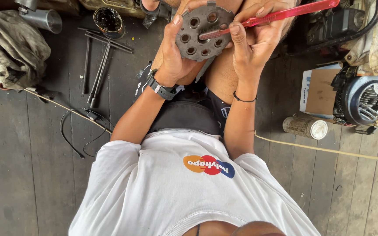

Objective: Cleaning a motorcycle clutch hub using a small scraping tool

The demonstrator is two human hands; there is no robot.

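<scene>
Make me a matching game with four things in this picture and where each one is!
Things:
1. round metal disc with holes
2. red toothbrush
3. grimy can with white cap
4. black wristwatch

Places:
A. lying on the wooden floor
B. on the left wrist
C. in the left hand
D. in the right hand

Pairs: 1-C, 2-D, 3-A, 4-B

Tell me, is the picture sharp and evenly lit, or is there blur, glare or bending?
Head view: soft, even daylight, with no hard shadows; the round metal disc and red toothbrush look sharp; the floor planks bow toward the edges, a wide-lens effect; mild glare on the grey engine cover.
</scene>
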